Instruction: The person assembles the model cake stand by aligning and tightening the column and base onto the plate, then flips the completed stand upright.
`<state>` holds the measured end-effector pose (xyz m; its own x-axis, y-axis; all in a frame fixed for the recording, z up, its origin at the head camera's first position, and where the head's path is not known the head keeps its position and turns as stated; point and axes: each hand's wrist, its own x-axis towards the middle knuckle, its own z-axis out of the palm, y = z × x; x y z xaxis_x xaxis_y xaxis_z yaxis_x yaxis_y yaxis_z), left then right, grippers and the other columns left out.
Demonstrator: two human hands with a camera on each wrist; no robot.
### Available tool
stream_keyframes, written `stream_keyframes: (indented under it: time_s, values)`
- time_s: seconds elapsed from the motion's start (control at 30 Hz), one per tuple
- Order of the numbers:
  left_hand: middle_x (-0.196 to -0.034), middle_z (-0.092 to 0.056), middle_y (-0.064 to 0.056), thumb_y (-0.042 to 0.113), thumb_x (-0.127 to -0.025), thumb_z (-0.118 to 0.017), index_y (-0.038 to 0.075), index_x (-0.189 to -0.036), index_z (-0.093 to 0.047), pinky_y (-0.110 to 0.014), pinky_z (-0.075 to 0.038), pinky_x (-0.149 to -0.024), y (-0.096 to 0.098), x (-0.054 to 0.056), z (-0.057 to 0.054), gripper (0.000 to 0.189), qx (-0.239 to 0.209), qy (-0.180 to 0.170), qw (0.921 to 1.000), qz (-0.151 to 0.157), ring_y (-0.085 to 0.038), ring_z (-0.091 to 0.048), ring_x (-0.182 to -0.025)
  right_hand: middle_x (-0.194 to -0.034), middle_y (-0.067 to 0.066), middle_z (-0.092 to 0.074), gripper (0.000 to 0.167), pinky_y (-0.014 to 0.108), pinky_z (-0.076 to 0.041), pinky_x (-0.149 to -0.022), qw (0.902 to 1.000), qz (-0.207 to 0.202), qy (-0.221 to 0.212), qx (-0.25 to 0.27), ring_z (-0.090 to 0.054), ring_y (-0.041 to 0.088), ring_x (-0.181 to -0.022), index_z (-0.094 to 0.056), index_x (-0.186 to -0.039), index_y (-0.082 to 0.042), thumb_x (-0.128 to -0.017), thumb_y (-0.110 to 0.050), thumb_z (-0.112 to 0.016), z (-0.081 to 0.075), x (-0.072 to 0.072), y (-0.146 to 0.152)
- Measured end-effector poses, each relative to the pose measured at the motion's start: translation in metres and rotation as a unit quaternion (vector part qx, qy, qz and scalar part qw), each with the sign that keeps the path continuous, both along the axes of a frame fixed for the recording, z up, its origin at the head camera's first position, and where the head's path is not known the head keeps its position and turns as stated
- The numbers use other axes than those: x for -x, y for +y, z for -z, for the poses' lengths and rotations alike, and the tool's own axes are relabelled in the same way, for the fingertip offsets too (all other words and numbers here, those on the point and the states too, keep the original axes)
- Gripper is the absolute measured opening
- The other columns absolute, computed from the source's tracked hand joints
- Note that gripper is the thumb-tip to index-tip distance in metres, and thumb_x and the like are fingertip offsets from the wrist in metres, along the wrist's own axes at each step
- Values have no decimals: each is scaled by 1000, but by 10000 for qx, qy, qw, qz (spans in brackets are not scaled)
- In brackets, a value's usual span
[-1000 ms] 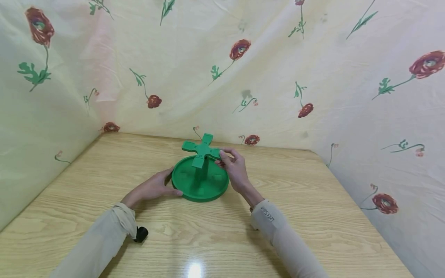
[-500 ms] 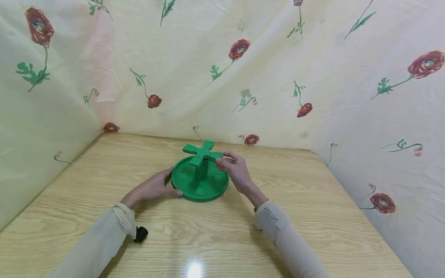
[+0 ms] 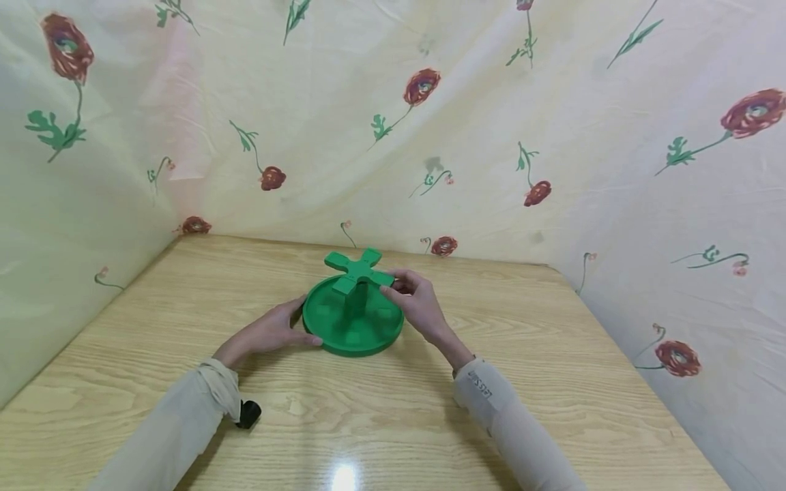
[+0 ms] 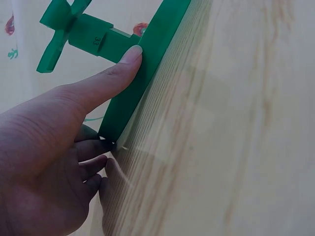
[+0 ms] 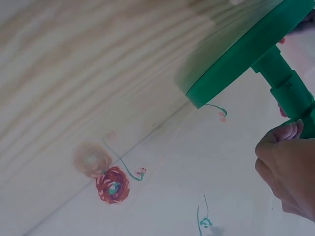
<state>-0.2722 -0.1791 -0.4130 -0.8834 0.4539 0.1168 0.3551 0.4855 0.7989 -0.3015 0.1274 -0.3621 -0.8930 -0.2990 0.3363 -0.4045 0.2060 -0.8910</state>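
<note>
A round green tray [image 3: 323, 328] with a raised rim lies flat on the wooden table, and a green post [image 3: 355, 304] stands up from its middle. On top of that post sits a green four-armed cross piece [image 3: 358, 270]. My left hand [image 3: 274, 330] holds the tray's left side; in the left wrist view the thumb [image 4: 129, 56] lies on the rim and the fingers curl behind it. The cross's right arm is pinched between thumb and fingers of my right hand [image 3: 420, 303]. Small numbers mark the post [image 5: 289, 91], seen closely in the right wrist view.
The wooden table [image 3: 522, 382] spreads around the tray. A small black cylinder [image 3: 248, 414] is by the left sleeve. Behind and at the sides hangs a pale cloth [image 3: 307, 116] with red flowers, meeting the table's back edge.
The cross piece has come down from a tilted position to nearly level over the post and turned slightly. My right hand moved with it; the left hand and tray kept still.
</note>
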Motion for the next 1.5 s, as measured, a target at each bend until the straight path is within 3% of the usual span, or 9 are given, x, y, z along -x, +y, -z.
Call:
stream_keyframes:
  time_s: [0.17, 0.23, 0.37, 0.47, 0.83, 1.23, 1.4, 1.5]
  values:
    - [-165, -25, -25, 33, -90, -84, -7, -162, -17, -60, -23, -120, 1, 3, 1, 106, -3, -76, 10000, -27, -43, -20, -153, -106, 21, -66, 32, 36, -53, -90, 9989, 174, 320, -289, -62, 33, -100, -64, -129, 9, -100, -4, -68, -1, -3, -2]
    - [-165, -25, -25, 33, -90, -84, -7, -162, -17, -60, -22, -120, 1, 3, 1, 106, -21, -65, 10000, -11, -43, -20, -153, -106, 23, -66, 31, 42, -53, -92, 9985, 188, 373, -360, -62, 37, -101, -63, -127, 11, -100, -2, -67, -11, -13, -4]
    - [-165, -26, -26, 33, -90, -84, -7, -162, -18, -61, -22, -120, 0, 3, 2, 106, 5, -11, 10000, -4, -44, -20, -153, -104, 22, -66, 31, 49, -54, -92, 9977, 243, 505, -385, -63, 37, -100, -65, -125, 10, -98, -3, -70, -9, -15, -6]
    - [-164, -27, -27, 33, -90, -84, -9, -161, -18, -62, -23, -119, 0, 2, 1, 105, 45, 33, 10000, -12, -45, -21, -152, -102, 16, -68, 30, 48, -55, -89, 9967, 298, 660, -377, -64, 31, -97, -67, -125, 4, -98, -9, -73, 2, -8, -5]
    - [-165, -28, -24, 34, -89, -85, -6, -162, -19, -61, -23, -120, 0, 3, 0, 105, 3, 34, 10000, 4, -43, -21, -153, -95, 8, -70, 28, 35, -57, -78, 9896, 489, 1226, -577, -66, 22, -89, -70, -119, 1, -95, -11, -77, 5, -16, -12]
    - [-164, -29, -25, 34, -88, -85, -6, -162, -19, -61, -24, -120, 0, 3, 2, 107, 27, -16, 10000, -42, -42, -23, -152, -91, 9, -72, 24, 42, -58, -79, 9845, 514, 1607, -471, -68, 23, -86, -72, -114, 4, -94, -8, -77, 7, -25, -18]
    - [-164, -29, -25, 34, -89, -85, -6, -162, -20, -62, -24, -119, 0, 2, 1, 106, 30, 8, 10000, -36, -43, -23, -152, -91, 11, -72, 18, 43, -58, -77, 9811, 715, 1765, -342, -67, 26, -85, -72, -111, 5, -98, -8, -71, 5, -19, -13]
    - [-164, -29, -27, 35, -89, -84, -8, -161, -19, -64, -24, -118, 0, 2, 1, 106, 46, 58, 10000, 4, -45, -23, -151, -90, 10, -71, 17, 37, -57, -76, 9795, 950, 1750, -316, -66, 25, -84, -71, -110, 4, -99, -9, -69, 5, -13, -9]
